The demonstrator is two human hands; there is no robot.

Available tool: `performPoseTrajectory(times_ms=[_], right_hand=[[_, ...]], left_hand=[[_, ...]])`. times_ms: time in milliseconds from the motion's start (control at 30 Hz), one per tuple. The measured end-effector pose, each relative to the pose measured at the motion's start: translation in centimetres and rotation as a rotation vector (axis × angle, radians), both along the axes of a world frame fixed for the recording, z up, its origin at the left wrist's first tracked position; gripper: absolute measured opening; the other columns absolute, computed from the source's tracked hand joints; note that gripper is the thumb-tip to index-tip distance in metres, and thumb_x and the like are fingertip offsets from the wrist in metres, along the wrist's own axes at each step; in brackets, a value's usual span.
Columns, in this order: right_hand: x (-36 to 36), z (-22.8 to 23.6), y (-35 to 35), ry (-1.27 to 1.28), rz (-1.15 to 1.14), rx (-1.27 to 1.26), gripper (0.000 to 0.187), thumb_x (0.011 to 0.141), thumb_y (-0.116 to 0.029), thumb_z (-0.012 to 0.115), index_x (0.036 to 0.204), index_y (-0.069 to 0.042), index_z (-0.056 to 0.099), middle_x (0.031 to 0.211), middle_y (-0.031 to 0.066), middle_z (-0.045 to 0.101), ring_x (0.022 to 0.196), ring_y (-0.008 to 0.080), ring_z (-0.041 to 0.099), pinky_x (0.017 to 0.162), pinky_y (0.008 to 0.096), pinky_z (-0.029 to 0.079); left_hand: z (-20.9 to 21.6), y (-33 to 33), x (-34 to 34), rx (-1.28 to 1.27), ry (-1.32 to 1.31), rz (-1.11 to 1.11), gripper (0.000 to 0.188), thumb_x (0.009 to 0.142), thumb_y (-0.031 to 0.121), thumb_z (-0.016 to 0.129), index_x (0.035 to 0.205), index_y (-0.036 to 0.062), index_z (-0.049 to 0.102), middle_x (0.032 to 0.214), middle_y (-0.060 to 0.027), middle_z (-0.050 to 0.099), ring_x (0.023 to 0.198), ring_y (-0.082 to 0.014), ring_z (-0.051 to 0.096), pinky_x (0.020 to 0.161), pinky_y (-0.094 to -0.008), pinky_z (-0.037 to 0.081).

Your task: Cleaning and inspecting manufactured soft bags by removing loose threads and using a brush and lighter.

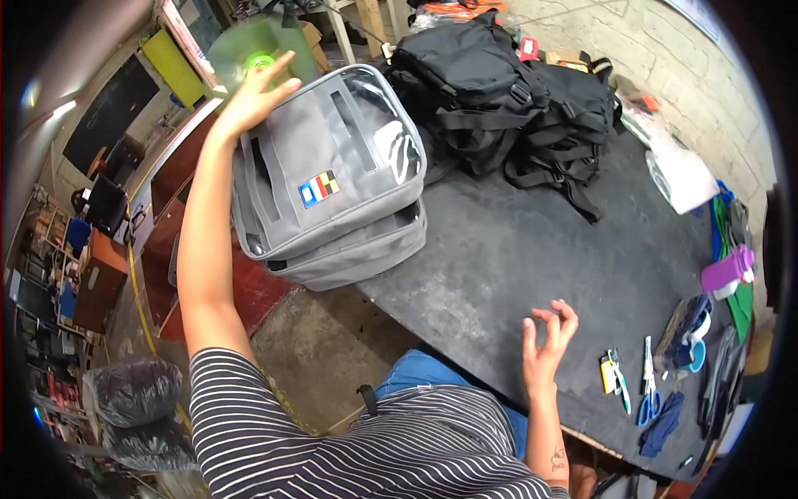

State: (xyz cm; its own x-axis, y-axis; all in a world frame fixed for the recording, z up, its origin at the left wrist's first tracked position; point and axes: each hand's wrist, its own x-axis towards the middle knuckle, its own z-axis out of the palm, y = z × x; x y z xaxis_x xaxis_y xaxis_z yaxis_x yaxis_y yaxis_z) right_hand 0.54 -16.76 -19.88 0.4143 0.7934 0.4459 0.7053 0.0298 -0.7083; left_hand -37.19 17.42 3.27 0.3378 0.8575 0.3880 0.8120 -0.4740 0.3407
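Observation:
Two grey fabric bags lie stacked at the table's left corner. The upper grey bag (pixel 312 154) has a zipped rim, clear plastic panels and a small colourful patch (pixel 319 190); the lower grey bag (pixel 357 254) shows mostly its side. My left hand (pixel 256 96) is stretched out at the far left edge of the upper bag, fingers apart, holding nothing. Whether it touches the bag, I cannot tell. Just beyond it is a blurred, translucent green round thing (pixel 278 41) with a bright green centre. Over the table's near side hovers my right hand (pixel 547 349), empty, its fingers loosely bent and apart.
Black strapped bags (pixel 507 91) are piled at the back of the dark table (pixel 490 241). On the right lie blue-handled scissors (pixel 648 391), a green-and-white tool (pixel 618 382), tape rolls (pixel 697 353) and a purple bottle (pixel 727 270). Black plastic-wrapped bundles (pixel 133 395) stand at lower left.

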Motion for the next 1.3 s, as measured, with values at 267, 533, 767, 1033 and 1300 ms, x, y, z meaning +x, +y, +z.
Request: performPoseTrajectory(times_ms=[267,533,767,1033,1300], right_hand=[[-3.3,1.7,10.4,0.654,0.519,-0.159,0.078,0.086,-0.064,0.046,0.141,-0.01,0.039,0.137,0.0102,0.041,0.122,0.024,0.042,0.099,0.0367,0.034],[-8.9,3.5,20.7,1.135,0.791,-0.379,0.091,0.083,-0.08,0.03,0.152,-0.02,0.019,0.157,0.0106,0.011,0.139,0.0378,0.019,0.103,0.0643,0.021],[-10.6,-0.9,23.1,1.324,0.789,-0.347,0.078,0.091,-0.066,0.039,0.141,-0.006,0.039,0.145,0.0068,0.04,0.134,0.0253,0.037,0.11,0.0437,0.03],[-10.1,-1.3,21.8,1.317,0.784,-0.314,0.063,0.092,-0.053,0.042,0.138,-0.011,0.044,0.139,0.0057,0.047,0.127,0.0236,0.044,0.104,0.0437,0.036],[-17.1,4.3,14.2,1.311,0.868,-0.444,0.071,0.093,-0.058,0.038,0.146,-0.012,0.032,0.147,0.0079,0.037,0.135,0.0283,0.036,0.109,0.0478,0.031]], left_hand=[[-11.2,-10.2,-13.2,-0.042,-1.253,0.347,0.048,0.095,0.036,0.057,0.136,0.0122,0.049,0.129,-0.0022,0.054,0.11,-0.0114,0.052,0.091,-0.0285,0.041],[-21.6,-16.2,-9.5,-0.72,-1.641,0.034,0.091,0.087,0.07,0.044,0.15,0.0079,0.022,0.151,-0.0149,0.029,0.137,-0.0332,0.03,0.109,-0.0576,0.023],[-22.1,-17.0,-8.2,-0.718,-1.822,-0.038,0.086,0.089,0.065,0.047,0.145,0.002,0.031,0.147,-0.0117,0.036,0.135,-0.0263,0.035,0.111,-0.0463,0.029],[-22.8,-18.6,-7.6,-0.627,-1.683,0.119,0.06,0.098,0.039,0.049,0.144,0.003,0.035,0.146,-0.0076,0.04,0.133,-0.0189,0.037,0.112,-0.0343,0.029],[-18.9,-28.9,-11.2,-0.395,-1.717,0.365,0.057,0.099,0.035,0.045,0.145,0.0018,0.034,0.147,-0.0091,0.039,0.135,-0.0199,0.035,0.112,-0.0323,0.026]])
